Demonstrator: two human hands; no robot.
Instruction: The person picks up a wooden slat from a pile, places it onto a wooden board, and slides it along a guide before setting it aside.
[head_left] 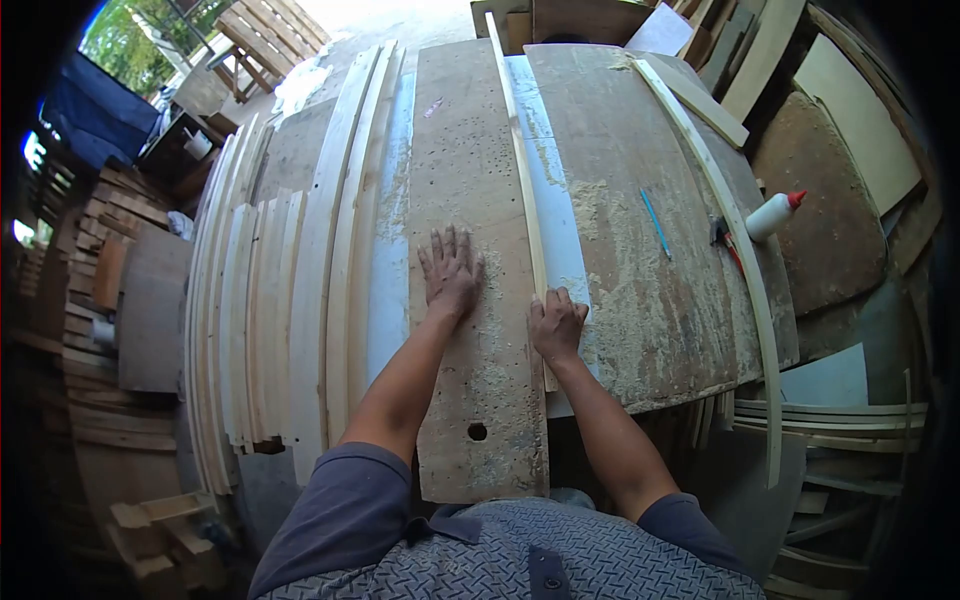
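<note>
My left hand (452, 275) lies flat with its fingers spread on a long worn board (475, 170) in the middle of the work surface. Along that board's right edge runs a thin wooden strip (522, 190). My right hand (558, 322) is closed round the near part of this strip, its fingers curled over it. Beneath the board, a white-blue sheet (553, 215) shows on both sides, with sawdust scattered over it.
Long planks (340, 230) and shorter strips (262, 310) lie at left. To the right are a blue pencil (655, 223), a tool with a red handle (727, 243), a curved-looking strip (735, 225) and a white bottle with a red cap (770, 217).
</note>
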